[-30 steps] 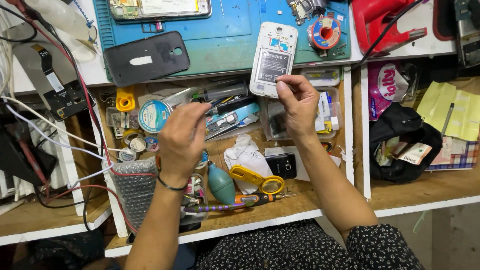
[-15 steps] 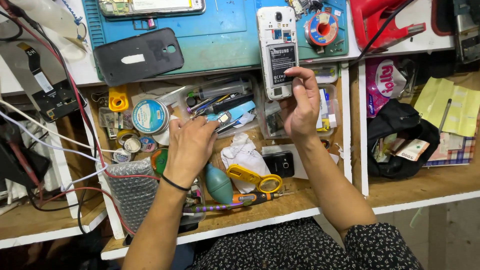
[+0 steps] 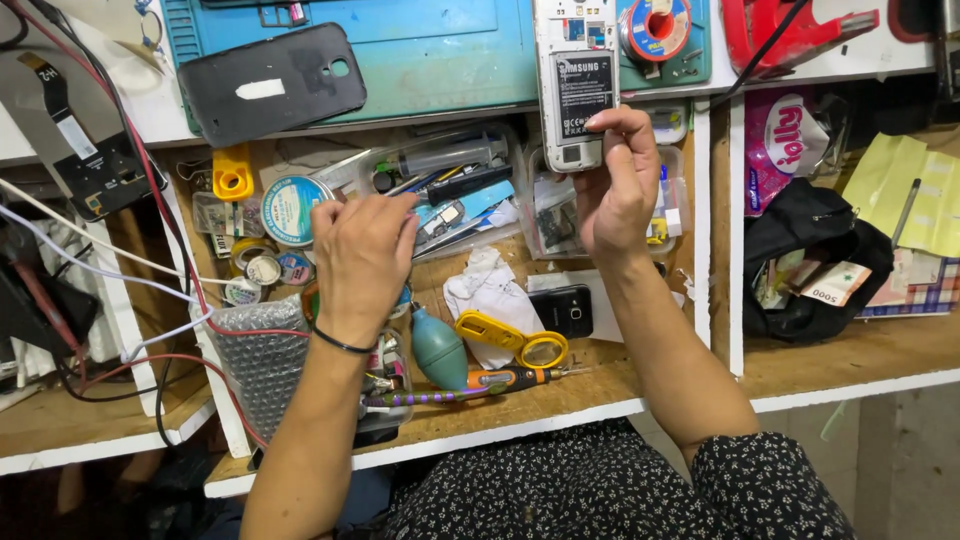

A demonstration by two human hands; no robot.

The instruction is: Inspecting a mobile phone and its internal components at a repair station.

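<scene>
Nearest, in the open drawer: teal rubber dust blower [image 3: 438,349] w/ yellow plastic loupe [image 3: 512,338] beside it. Left hand [image 3: 362,258], fingers curled loosely & holding nothing, hovers over the small clear plastic parts trays [image 3: 455,190]. Right hand [image 3: 617,185] is clamped on the white backless smartphone w/ exposed black battery [image 3: 576,85], raised over the counter's blue-green work mat [image 3: 440,50]. Black plastic phone back cover [image 3: 272,83] lies farther left.

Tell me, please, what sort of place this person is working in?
It looks like a phone repair bench. The right hand holds an opened white phone with its battery showing, a detached black back cover lies on the blue work mat, and the drawer holds a screwdriver and small tools.
</scene>
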